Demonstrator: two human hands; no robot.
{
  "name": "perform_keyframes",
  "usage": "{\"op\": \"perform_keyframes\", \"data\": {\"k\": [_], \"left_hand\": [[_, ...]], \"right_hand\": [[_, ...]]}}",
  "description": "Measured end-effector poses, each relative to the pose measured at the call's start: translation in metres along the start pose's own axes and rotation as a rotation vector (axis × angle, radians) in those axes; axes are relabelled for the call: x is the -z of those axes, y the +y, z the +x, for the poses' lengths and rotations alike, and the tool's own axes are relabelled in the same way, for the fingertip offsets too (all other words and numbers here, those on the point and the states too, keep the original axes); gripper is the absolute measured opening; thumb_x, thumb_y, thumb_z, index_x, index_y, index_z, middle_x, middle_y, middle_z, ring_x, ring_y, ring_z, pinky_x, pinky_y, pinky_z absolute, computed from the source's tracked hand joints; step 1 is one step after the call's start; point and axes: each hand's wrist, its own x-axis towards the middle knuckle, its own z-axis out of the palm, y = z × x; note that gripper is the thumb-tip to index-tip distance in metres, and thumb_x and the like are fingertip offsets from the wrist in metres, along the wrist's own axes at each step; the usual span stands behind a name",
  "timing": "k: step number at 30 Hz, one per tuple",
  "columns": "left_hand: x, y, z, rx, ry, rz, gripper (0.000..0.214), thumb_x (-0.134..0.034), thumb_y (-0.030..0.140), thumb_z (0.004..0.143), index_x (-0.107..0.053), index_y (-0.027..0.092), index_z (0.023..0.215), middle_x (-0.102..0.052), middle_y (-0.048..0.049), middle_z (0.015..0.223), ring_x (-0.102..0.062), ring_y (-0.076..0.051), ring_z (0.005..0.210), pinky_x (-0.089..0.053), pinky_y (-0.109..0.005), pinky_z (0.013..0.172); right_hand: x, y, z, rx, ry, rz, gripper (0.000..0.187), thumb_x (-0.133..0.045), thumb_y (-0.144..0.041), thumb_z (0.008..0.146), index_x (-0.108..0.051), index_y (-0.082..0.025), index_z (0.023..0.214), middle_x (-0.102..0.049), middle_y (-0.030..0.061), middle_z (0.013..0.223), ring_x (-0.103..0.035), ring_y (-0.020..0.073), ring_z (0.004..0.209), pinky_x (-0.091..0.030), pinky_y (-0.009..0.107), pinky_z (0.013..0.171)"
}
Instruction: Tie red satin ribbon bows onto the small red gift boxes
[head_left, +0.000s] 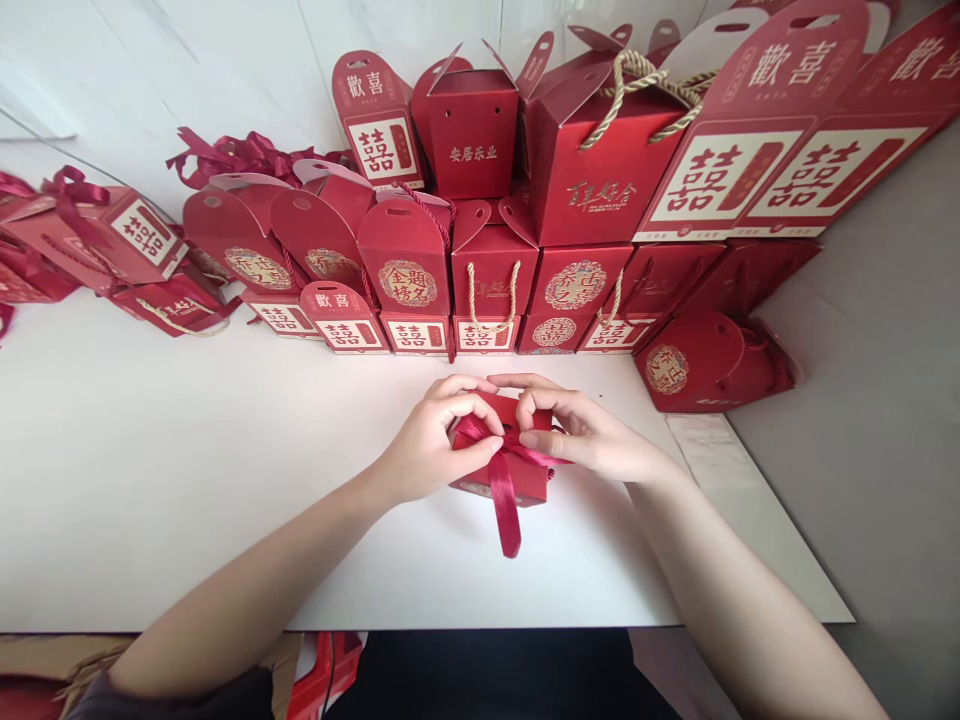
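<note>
A small red gift box (529, 487) stands on the white table in front of me, with a dark pink satin ribbon (506, 505) at its top. One ribbon tail hangs down the near side. My left hand (442, 435) comes in from the left, its thumb and index finger pinched on the ribbon close to the knot. From the right, my right hand (574, 430) pinches the ribbon with curled fingers on the other side of the knot. The outstretched fingers of both hands meet behind the box top. Both hands partly cover the box.
Stacked red gift boxes (416, 285) line the back wall, several with gold rope handles. More boxes with ribbons (120, 235) lie at the far left. One box (709, 365) leans at the right by the grey wall. The white table's (187, 470) front edge runs near me.
</note>
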Motion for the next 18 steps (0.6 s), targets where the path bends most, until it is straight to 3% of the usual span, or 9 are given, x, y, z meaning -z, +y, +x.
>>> {"op": "perform_keyframes", "data": {"k": [6,14,18], "left_hand": [[-0.0015,0.0003,0.0016,0.034,-0.026,-0.040,0.002,-0.063,0.018,0.079,-0.063,0.019,0.081,-0.054,-0.0071,0.125,-0.053,-0.024,0.122,-0.041,-0.040,0.107],[-0.0022,-0.0012,0.0034,0.085,-0.044,-0.079,0.002,-0.060,0.018,0.079,-0.059,0.019,0.080,-0.054,-0.0040,0.117,-0.060,-0.019,0.103,-0.045,-0.036,0.097],[-0.0032,-0.0028,0.0038,0.082,-0.004,-0.065,0.002,-0.060,0.017,0.079,-0.060,0.019,0.080,-0.055,-0.0044,0.114,-0.058,-0.020,0.109,-0.042,-0.036,0.100]], "right_hand": [[-0.0027,0.0072,0.0044,0.014,0.152,0.041,0.017,-0.067,-0.035,0.087,-0.064,-0.021,0.078,-0.052,0.0047,0.143,-0.043,0.0244,0.137,-0.027,0.044,0.115],[-0.0090,0.0081,0.0047,0.047,0.274,0.000,0.015,-0.066,-0.034,0.088,-0.064,-0.021,0.080,-0.063,0.0064,0.126,-0.054,0.0246,0.125,-0.037,0.041,0.106],[-0.0038,0.0081,0.0034,-0.054,0.216,0.014,0.020,-0.063,-0.037,0.090,-0.060,-0.020,0.080,-0.062,0.0067,0.124,-0.059,0.0242,0.114,-0.043,0.040,0.096]]}}
